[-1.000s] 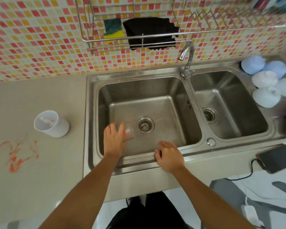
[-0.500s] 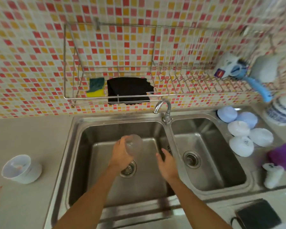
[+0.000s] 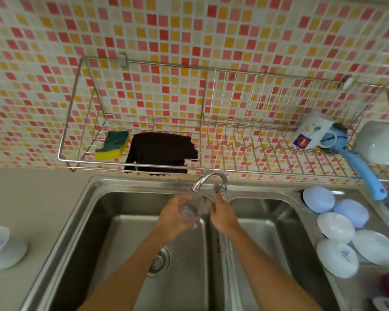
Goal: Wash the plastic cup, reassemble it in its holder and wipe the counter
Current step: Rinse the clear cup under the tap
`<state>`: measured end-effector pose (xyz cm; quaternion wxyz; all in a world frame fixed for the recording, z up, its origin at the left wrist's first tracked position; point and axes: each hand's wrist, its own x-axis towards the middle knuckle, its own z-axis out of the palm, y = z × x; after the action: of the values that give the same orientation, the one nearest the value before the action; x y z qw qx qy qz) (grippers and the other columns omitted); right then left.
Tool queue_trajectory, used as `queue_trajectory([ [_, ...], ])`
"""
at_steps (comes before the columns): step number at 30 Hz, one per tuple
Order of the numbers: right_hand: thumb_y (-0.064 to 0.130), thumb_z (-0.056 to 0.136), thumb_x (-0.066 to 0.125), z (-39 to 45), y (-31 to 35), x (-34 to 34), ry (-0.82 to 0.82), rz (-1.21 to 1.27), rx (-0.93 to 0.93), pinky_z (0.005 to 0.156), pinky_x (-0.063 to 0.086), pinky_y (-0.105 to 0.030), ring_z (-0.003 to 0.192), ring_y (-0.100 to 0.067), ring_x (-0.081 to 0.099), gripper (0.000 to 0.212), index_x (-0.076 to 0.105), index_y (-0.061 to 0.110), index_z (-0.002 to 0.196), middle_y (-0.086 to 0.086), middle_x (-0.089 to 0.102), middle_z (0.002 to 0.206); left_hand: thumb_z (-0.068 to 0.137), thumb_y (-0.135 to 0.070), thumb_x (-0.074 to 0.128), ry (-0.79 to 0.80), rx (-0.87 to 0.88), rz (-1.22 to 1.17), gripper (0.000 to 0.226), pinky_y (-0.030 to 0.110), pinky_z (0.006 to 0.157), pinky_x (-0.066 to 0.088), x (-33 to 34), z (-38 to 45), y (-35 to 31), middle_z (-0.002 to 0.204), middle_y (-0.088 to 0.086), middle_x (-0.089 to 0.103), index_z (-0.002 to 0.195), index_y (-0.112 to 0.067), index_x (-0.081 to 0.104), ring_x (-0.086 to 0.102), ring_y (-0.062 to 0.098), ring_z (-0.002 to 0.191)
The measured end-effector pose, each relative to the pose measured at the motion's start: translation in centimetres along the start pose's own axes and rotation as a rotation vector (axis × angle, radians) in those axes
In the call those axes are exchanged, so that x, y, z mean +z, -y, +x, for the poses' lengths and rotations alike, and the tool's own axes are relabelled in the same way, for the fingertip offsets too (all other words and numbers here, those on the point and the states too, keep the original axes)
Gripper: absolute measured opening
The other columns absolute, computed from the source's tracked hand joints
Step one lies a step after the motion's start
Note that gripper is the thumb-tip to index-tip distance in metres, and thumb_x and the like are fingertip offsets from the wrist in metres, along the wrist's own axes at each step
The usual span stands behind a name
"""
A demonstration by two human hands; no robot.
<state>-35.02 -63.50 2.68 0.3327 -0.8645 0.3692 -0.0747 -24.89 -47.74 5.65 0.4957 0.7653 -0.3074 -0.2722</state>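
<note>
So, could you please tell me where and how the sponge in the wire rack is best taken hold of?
Pinch the sponge across its two long sides, reaching down from above and in front. It lies flat at the left end of the wire rack, green side up, with the rack's top open. The black cloth lies close on its right, so come in from the left.

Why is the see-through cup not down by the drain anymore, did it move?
Yes. The left hand has lifted the clear cup away from the drain, up to just under the tap spout.
</note>
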Motion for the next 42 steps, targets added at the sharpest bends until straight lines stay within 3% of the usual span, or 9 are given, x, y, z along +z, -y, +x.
queue_trajectory([
  [2,0.015,0.091,0.05,0.1,0.0,0.7,0.066,-0.085,-0.053,0.086,0.051,-0.043,0.106,-0.03,0.058,0.036,0.043,0.018,0.127,-0.009,0.056,0.121,0.04,-0.02,0.09,-0.041,-0.011,0.025,0.079,0.033,0.091,0.052,0.1,0.0,-0.5,0.112,-0.012,0.064,0.1,-0.055,0.052,0.062,0.002,0.102],
  [6,0.015,0.09,0.051,1.0,-0.7,2.4,0.106,-0.156,-0.085,0.106,0.04,-0.043,0.129,-0.031,0.044,0.053,0.036,0.018,0.141,-0.007,0.041,0.145,0.048,-0.02,0.092,-0.082,-0.008,0.066,0.08,0.024,0.088,0.05,0.2,0.1,-1.1,0.114,-0.015,0.06,0.098,-0.06,0.044,0.057,0.0,0.103],
  [10,0.012,0.09,0.053,1.1,-1.4,2.6,0.112,-0.182,-0.084,0.11,0.037,-0.042,0.135,-0.029,0.038,0.06,0.032,0.019,0.146,-0.005,0.035,0.151,0.053,-0.018,0.091,-0.103,-0.029,0.085,0.076,0.008,0.078,0.045,0.1,0.2,-1.4,0.11,-0.018,0.059,0.099,-0.055,0.043,0.056,-0.006,0.099],
  [14,0.018,0.09,0.055,1.3,-1.7,2.5,0.104,-0.146,-0.091,0.109,0.037,-0.041,0.134,-0.027,0.039,0.057,0.036,0.019,0.143,-0.003,0.038,0.149,0.052,-0.023,0.09,-0.111,-0.03,0.099,0.075,0.021,0.082,0.048,0.5,-0.2,-1.1,0.112,-0.015,0.058,0.106,-0.051,0.046,0.058,0.004,0.102],
  [22,0.018,0.09,0.06,1.3,-1.4,2.0,0.093,-0.126,-0.06,0.104,0.043,-0.041,0.128,-0.026,0.047,0.052,0.042,0.02,0.139,-0.002,0.044,0.145,0.051,-0.027,0.089,-0.147,-0.061,0.12,0.075,0.022,0.079,0.052,0.7,-0.4,-0.7,0.111,-0.015,0.059,0.114,-0.037,0.049,0.058,0.002,0.099],
  [27,0.012,0.088,0.064,1.6,-0.9,1.6,0.007,-0.09,-0.05,0.091,0.048,-0.032,0.111,-0.025,0.057,0.039,0.052,0.017,0.125,-0.007,0.057,0.126,0.054,-0.022,0.09,-0.149,-0.063,0.088,0.07,0.001,0.065,0.041,0.5,-0.7,-1.0,0.107,-0.016,0.06,0.108,-0.04,0.049,0.056,-0.007,0.093],
  [32,0.006,0.091,0.057,2.7,-0.8,0.0,-0.197,0.087,0.086,0.063,0.044,-0.021,0.079,-0.024,0.064,0.012,0.051,0.016,0.092,-0.005,0.065,0.082,0.052,-0.026,0.09,-0.185,-0.066,0.085,0.072,0.009,0.071,0.045,-0.1,-0.5,-0.7,0.104,-0.014,0.061,0.111,-0.038,0.052,0.06,0.002,0.093],
  [35,0.003,0.091,0.057,2.5,-1.4,-1.0,-0.303,0.231,0.11,0.053,0.034,-0.009,0.071,-0.017,0.057,0.01,0.05,0.01,0.094,0.002,0.058,0.074,0.053,-0.026,0.09,-0.13,-0.056,0.118,0.077,0.007,0.067,0.043,-0.3,-0.5,-1.0,0.103,-0.013,0.061,0.119,-0.033,0.05,0.058,0.001,0.091],
  [42,-0.004,0.091,0.049,1.7,-1.2,-1.2,-0.401,0.399,0.185,0.064,0.04,-0.025,0.075,-0.022,0.058,0.022,0.041,0.016,0.095,-0.011,0.065,0.08,0.053,-0.026,0.091,-0.067,-0.071,0.131,0.073,0.006,0.065,0.043,0.2,-1.6,-0.4,0.101,-0.018,0.061,0.112,-0.038,0.049,0.058,-0.001,0.09],
])
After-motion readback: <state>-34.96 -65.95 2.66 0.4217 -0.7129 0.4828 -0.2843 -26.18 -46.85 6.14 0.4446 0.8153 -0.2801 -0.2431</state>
